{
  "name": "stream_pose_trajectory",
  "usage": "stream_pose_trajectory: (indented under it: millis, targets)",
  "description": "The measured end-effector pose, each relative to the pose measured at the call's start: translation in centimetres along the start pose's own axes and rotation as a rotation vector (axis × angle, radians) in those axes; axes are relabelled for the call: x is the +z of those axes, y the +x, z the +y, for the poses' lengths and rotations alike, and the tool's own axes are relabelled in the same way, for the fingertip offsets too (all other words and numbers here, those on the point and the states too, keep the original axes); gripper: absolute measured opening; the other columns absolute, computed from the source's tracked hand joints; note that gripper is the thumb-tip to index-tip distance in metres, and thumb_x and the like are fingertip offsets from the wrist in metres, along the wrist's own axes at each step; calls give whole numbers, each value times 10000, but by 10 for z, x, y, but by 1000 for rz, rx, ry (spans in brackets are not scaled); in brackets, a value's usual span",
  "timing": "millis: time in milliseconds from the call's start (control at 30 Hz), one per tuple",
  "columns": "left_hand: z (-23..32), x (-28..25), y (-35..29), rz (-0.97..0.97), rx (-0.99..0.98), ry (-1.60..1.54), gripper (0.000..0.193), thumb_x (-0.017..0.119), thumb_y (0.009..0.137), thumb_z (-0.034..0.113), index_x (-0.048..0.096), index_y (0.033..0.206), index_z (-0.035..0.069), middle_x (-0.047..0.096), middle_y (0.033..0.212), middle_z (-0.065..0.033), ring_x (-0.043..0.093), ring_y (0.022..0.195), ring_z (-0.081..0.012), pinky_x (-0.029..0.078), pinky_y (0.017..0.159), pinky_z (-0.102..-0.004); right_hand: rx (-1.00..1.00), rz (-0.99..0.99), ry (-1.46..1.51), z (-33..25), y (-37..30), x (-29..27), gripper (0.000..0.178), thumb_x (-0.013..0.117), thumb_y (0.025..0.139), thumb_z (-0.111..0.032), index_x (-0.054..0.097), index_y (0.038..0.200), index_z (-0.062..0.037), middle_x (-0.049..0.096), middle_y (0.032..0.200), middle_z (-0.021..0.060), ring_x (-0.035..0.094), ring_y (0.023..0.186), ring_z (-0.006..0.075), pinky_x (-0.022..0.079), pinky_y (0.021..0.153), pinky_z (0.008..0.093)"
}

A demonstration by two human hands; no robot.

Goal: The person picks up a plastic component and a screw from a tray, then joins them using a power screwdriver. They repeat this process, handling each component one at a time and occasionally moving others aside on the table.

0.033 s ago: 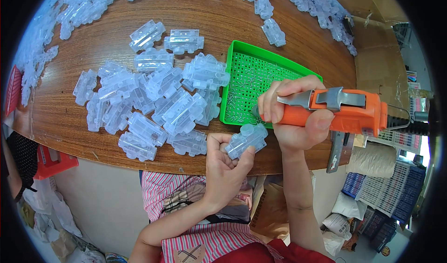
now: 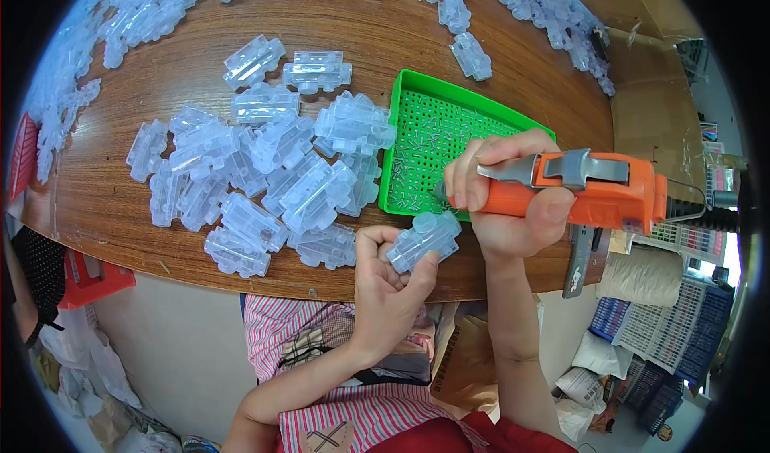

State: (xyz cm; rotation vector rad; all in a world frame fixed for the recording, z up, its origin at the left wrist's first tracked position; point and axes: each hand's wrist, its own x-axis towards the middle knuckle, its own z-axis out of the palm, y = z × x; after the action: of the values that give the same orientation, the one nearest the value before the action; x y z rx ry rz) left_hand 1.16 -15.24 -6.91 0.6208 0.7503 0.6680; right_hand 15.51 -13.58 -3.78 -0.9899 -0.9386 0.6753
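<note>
Near the table's front edge, my left hand (image 2: 387, 280) pinches a clear plastic casing (image 2: 423, 241) between thumb and fingers. My right hand (image 2: 513, 184) is wrapped round an orange electric screwdriver (image 2: 597, 194) with a metal lever along its side. The screwdriver lies level, its dark nose pointing left over the near part of a green perforated tray (image 2: 391, 182). Small silvery screws (image 2: 433, 128) are scattered in that tray. Left of it lies a loose pile of similar clear casings (image 2: 273, 164). The screwdriver's tip is partly hidden by my fingers.
More clear casings are heaped along the far left (image 2: 152, 12) and far right (image 2: 553, 20) edges of the wooden table (image 2: 184, 248). A cardboard sheet (image 2: 654, 108) stands at the right. A red plastic stool (image 2: 96, 280) is below left; a dark cable trails from the screwdriver.
</note>
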Motion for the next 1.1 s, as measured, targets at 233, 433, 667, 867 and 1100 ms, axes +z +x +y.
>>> stream_pose_trajectory:
  millis: [233,433,667,867,1100]
  targets:
    - [-9,-6,4,19,93,78,303,625,881,22,383,1063,13,562,943,-62,532,725,-33,444,551,-167,-12,-6,-15,1,0,0,708,493,843,-679,518,977,16,474,565,52,448,484,147,376,441,291]
    - [-13,-8,4,13,63,81,306,633,877,27,383,1053,3,561,945,-75,552,756,-47,470,579,-173,-43,-26,79,-6,2,-3,725,486,833,-698,524,1001,6,491,575,47,475,502,159,383,452,290]
    - [-10,-4,4,8,35,-49,304,631,874,18,378,1039,-7,565,963,-112,610,849,-124,533,723,-233,-161,-183,-32,-74,-2,12,743,495,802,-736,506,1019,-25,527,617,31,498,524,152,439,483,304]
    - [-8,-4,5,2,39,-2,309,630,873,14,373,1040,-11,569,968,-124,611,835,-123,527,719,-236,-136,-208,-49,-63,-7,16,754,522,785,-736,488,1007,-16,526,620,48,501,526,155,441,485,301]
    - [-6,-2,5,3,32,-18,313,630,869,9,375,1050,-12,579,973,-115,607,845,-118,524,708,-231,-153,-212,-53,-64,-4,15,765,518,779,-746,493,1003,-16,529,625,55,502,533,152,439,494,300]
